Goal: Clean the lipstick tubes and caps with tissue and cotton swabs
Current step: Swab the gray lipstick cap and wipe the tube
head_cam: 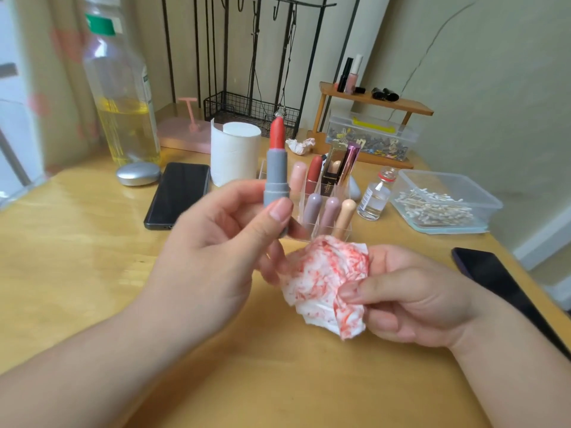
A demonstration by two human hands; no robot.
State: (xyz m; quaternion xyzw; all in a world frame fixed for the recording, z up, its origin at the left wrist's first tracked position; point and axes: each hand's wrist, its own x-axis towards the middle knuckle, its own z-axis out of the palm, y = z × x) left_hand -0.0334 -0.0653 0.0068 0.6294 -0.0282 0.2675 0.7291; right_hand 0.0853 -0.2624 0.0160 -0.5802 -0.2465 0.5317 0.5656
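An uncapped grey lipstick (276, 177), its red stick raised, is held upright in front of the clear organizer (321, 208), pinched near its base between thumb and fingers of the left hand (216, 245). A crumpled, red-smeared tissue (324, 279) is gripped by the curled fingers of the right hand (417, 304), nearer than the organizer. A box of cotton swabs (445, 205) is seen to the organizer's right.
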